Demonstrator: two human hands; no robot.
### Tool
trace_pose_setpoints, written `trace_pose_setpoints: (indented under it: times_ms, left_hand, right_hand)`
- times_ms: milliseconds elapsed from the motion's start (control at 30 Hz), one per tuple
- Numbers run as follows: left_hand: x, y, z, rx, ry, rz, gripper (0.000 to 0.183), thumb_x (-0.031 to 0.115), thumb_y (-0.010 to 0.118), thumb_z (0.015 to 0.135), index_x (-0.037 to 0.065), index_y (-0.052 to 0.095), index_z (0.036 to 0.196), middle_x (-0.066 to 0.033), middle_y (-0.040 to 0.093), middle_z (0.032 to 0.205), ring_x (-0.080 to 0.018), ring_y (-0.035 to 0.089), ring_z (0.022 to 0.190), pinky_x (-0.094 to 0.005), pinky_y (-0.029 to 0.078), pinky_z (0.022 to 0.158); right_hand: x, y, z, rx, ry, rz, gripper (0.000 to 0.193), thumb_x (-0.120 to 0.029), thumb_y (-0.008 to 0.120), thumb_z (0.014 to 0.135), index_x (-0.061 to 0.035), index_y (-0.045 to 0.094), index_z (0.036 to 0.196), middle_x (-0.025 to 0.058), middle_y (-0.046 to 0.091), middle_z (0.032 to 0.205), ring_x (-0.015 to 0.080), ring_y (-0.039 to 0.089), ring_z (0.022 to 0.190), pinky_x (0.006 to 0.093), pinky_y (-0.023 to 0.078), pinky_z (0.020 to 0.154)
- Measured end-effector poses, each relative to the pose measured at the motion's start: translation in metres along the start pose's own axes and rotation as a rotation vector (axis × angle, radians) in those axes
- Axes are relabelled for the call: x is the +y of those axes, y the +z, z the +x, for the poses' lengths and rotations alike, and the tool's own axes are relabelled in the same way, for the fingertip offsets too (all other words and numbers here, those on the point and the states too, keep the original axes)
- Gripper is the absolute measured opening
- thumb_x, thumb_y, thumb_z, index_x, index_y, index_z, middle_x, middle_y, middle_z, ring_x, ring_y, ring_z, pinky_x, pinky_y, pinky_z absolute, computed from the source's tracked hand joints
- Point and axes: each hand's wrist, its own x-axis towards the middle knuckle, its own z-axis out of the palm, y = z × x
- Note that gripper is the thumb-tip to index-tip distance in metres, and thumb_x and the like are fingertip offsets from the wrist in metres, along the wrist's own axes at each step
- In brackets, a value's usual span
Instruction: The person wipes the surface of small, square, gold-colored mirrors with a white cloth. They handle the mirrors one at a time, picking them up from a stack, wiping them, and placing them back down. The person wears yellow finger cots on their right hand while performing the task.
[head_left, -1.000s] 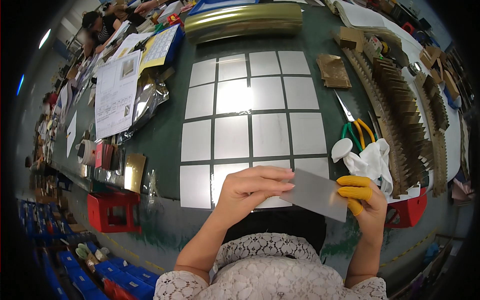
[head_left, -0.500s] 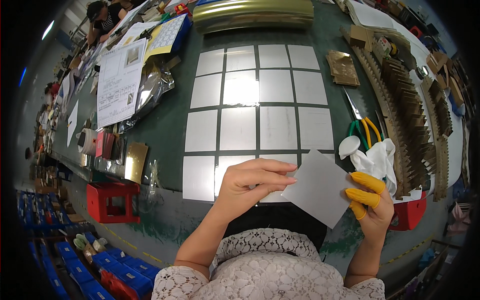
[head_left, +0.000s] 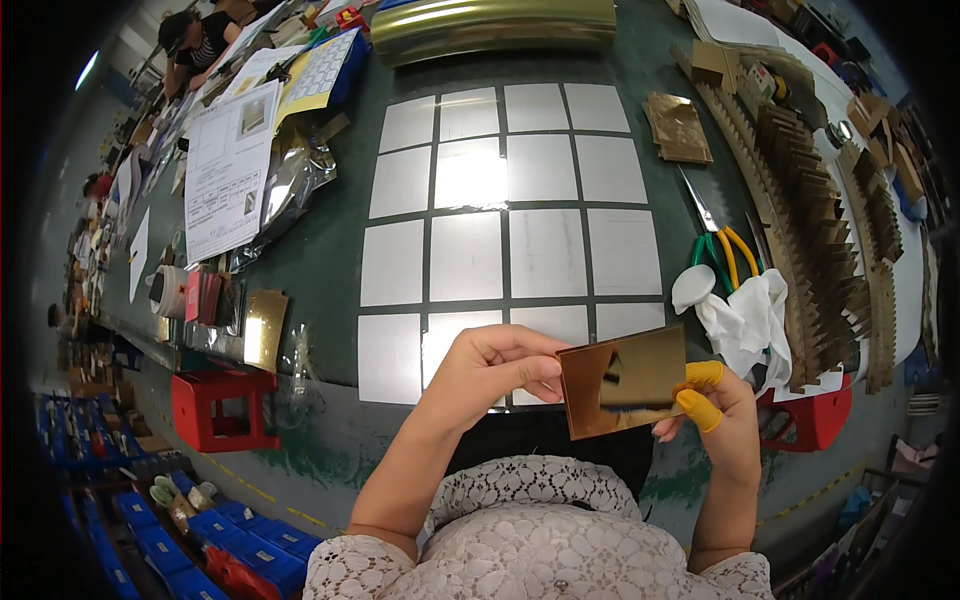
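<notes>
Silver sheets (head_left: pixel 466 257) were already laid in rows of four on the counter (head_left: pixel 325 250); front row partly blocked, probably four too. One bronze mirrored plate (head_left: pixel 640 375) wasn't down: my left hand (head_left: pixel 485 375) and right hand (head_left: pixel 730 420) gripped opposite edges, by the near-right corner.

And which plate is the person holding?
The mirror-like brown plate: the yellow-tipped right hand grips its right edge, and the left hand is at its left. The pale plates lie in rows on the green table.

On the green table (head_left: pixel 325 250) lie silvery plates (head_left: pixel 545 250), scissors (head_left: pixel 711 226) and a golden roll (head_left: pixel 495 32).
</notes>
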Motion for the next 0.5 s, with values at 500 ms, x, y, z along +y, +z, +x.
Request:
trace_pose_setpoints:
  times_ms: [500]
  left_hand:
    - [-0.0044, 0.0, 0.0046, 0.042, -0.07, -0.143, 0.021, 0.016, 0.049, 0.099, -0.004, 0.057, 0.101, -0.0162, 0.067, 0.093, -0.021, 0.07, 0.081, -0.0306, 0.062, 0.069]
  right_hand:
    - [-0.0021, 0.0003, -0.0008, -0.008, -0.007, 0.064, 0.022, -0.002, 0.058, 0.092, 0.0055, 0.052, 0.113, 0.0143, 0.064, 0.093, 0.0298, 0.069, 0.067, 0.0337, 0.058, 0.056]
